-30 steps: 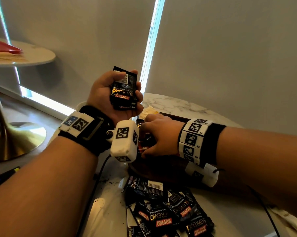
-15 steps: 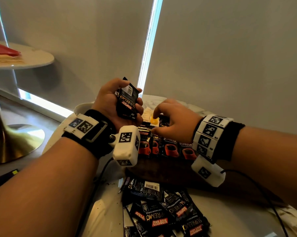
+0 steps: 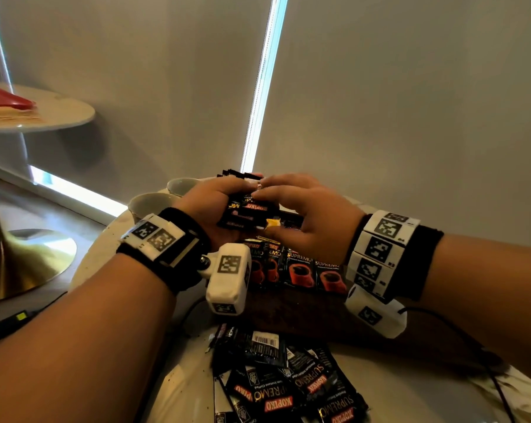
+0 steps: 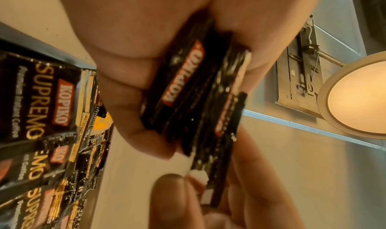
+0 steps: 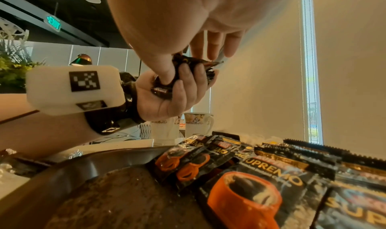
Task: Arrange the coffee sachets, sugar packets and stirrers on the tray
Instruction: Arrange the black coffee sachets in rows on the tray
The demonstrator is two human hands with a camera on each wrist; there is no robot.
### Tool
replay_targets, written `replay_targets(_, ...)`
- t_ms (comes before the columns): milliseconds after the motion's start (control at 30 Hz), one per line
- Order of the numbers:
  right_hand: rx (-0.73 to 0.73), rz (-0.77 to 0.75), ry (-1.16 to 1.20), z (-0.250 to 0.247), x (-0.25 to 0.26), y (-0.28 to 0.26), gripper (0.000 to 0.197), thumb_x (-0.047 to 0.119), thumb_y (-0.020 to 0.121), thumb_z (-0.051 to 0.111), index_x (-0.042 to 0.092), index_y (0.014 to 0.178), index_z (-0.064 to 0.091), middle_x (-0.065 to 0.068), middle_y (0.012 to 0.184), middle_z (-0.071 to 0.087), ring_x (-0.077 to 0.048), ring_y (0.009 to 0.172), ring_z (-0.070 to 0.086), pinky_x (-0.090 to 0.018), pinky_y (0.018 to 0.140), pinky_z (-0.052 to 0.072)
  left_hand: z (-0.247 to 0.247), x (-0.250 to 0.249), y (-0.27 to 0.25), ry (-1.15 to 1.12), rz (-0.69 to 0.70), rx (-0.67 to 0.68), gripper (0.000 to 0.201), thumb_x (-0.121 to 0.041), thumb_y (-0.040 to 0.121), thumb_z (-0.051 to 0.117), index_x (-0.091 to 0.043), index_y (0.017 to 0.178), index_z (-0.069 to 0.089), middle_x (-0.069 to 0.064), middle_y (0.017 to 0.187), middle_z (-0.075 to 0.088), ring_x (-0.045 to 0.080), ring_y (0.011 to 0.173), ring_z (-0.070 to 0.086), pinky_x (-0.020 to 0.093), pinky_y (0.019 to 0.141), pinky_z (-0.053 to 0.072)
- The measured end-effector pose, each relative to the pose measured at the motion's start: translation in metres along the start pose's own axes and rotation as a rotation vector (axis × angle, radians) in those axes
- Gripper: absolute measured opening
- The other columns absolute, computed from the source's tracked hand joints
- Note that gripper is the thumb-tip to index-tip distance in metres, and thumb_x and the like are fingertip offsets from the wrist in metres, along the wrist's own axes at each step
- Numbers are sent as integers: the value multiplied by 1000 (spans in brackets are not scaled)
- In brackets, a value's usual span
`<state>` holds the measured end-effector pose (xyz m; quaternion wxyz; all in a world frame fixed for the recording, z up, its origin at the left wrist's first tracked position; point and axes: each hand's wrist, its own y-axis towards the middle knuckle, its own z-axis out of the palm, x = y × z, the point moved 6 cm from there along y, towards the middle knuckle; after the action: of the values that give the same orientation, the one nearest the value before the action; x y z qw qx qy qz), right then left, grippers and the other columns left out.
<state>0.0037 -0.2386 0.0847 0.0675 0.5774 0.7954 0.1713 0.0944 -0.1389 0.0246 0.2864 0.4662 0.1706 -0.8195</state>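
The right hand (image 3: pixel 307 218) has its thumb and fingertips narrowed onto the outermost sachet of a stack of coffee sachets (image 3: pixel 243 209), seemingly to peel one off. The left hand (image 3: pixel 209 209) curls round that stack and holds it edge-up above the tray (image 5: pixel 87 168), likely so single packets come away easily. Below the hands a row of sachets (image 3: pixel 301 270) lies face up and overlapping on the tray, cups all one way, which looks deliberate. A loose pile of sachets (image 3: pixel 288 380) waits on the table (image 3: pixel 185 392) nearer the person, just beside the tray
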Motion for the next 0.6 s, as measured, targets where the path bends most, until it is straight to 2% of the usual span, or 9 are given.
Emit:
replay_targets(67,-29,-2,32,-1,-2,-1,50,27,91,70,34,139,56,9,143,52,-8,133,41,-30,110,36,0,1,0,19,-30,7,29,-24,89,55,-8,112,62,10,83,69,21,69,69,31,61,59)
replay_targets(167,-50,-7,32,-3,-6,-1,44,19,95,64,31,137,59,8,135,59,-7,126,47,-22,104,36,-5,1,2,24,-43,-28,37,-31,81,62,-9,111,64,9,83,67,20,68,65,32,62,56)
replay_targets(267,-83,52,39,-8,-11,-2,35,21,100,55,27,134,60,10,114,63,-3,102,53,-13,87,41,-10,2,5,5,-33,-78,34,-29,81,65,-13,110,63,8,81,61,19,68,60,35,65,50)
replay_targets(333,-125,140,105,-13,-19,-2,27,20,102,51,28,125,61,15,100,62,2,88,56,-14,78,48,-15,1,8,-4,0,-118,27,-20,88,61,-18,115,62,6,85,60,19,70,60,35,66,48)
replay_targets(433,-205,215,241,-15,-25,0,17,20,102,52,36,102,58,16,89,64,3,80,63,-12,67,51,-16,1,9,-5,50,-118,34,-12,92,58,-22,125,60,5,91,62,19,73,62,35,65,51)
replay_targets(467,-233,230,258,-15,-27,0,19,21,102,53,37,93,57,13,85,65,1,78,63,-16,66,52,-15,0,9,4,63,-99,41,-13,90,63,-21,130,58,7,97,63,21,78,64,36,67,53)
replay_targets(533,-260,258,275,-13,-29,3,22,24,102,52,34,83,57,9,80,65,-7,73,63,-28,66,52,-11,1,9,28,50,-21,62,-17,83,73,-18,141,53,15,117,63,33,102,64,44,82,55)
replay_targets(600,-246,296,310,-9,-28,4,23,26,102,52,29,80,58,3,77,65,-12,69,61,-30,63,51,-3,3,8,56,7,79,68,-19,81,73,-16,144,49,22,134,59,42,121,59,55,94,52)
